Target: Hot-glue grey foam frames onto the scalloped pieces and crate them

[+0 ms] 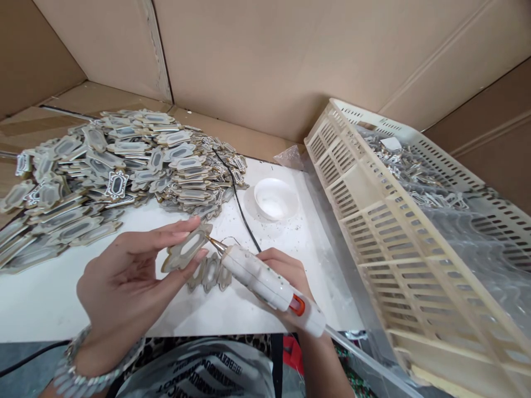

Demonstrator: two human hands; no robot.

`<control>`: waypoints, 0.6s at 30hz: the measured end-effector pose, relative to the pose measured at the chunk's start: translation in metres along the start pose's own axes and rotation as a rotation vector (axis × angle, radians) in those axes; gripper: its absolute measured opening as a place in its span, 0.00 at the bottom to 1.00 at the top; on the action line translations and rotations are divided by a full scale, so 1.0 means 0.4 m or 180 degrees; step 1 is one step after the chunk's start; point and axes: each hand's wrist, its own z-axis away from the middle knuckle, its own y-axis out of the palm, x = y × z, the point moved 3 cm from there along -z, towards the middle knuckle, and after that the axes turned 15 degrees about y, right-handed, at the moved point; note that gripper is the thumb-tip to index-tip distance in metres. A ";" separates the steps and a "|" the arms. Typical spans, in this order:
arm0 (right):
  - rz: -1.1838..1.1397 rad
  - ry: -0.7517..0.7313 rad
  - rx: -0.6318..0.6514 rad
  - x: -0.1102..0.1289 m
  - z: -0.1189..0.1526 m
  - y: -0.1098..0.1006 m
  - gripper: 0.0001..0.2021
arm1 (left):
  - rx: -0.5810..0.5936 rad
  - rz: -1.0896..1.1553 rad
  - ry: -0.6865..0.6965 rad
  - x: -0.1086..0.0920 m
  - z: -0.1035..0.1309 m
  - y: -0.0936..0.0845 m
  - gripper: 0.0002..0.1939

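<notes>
Brown cardboard walls (pixel 269 61) enclosed a white tabletop (pixel 290 309) seen from above by the person working at it. The left hand (pixel 124 276) was clenched lightly around a flat, grey, scallop-edged frame piece with an oval opening (pixel 185 250), thumb beneath and fingers along its upper edge, holding it tilted just above the table. The right hand (pixel 286 271) was wrapped around a white hot-glue gun with an orange trigger (pixel 267 283). The gun's long axis ran from lower right up to the left, and its metal nozzle (pixel 216 244) touched, or very nearly touched, the right end of the held frame piece. So the piece lay directly left of the nozzle, its own long axis roughly in line with the gun. Under the nozzle, a few similar beige frame pieces (pixel 209 273) lay flat on the table. A black cord (pixel 240 207) ran away across the surface past a small white bowl (pixel 276 198). A large heap of matching grey frame pieces (pixel 103 171) filled the far left. A cream slatted plastic crate (pixel 394 232), lined with clear film and holding more pieces, stood tilted on the right. A beaded bracelet (pixel 78 370) circled the left wrist.
</notes>
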 end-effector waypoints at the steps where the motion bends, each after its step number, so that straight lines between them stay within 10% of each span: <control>1: 0.0010 -0.0002 0.0004 -0.001 0.000 0.000 0.05 | -0.0006 -0.0006 -0.0010 0.000 0.000 0.000 0.18; 18: 0.0008 0.0102 0.0006 -0.003 -0.006 0.002 0.07 | 0.0015 0.0031 -0.0026 0.010 0.011 0.000 0.17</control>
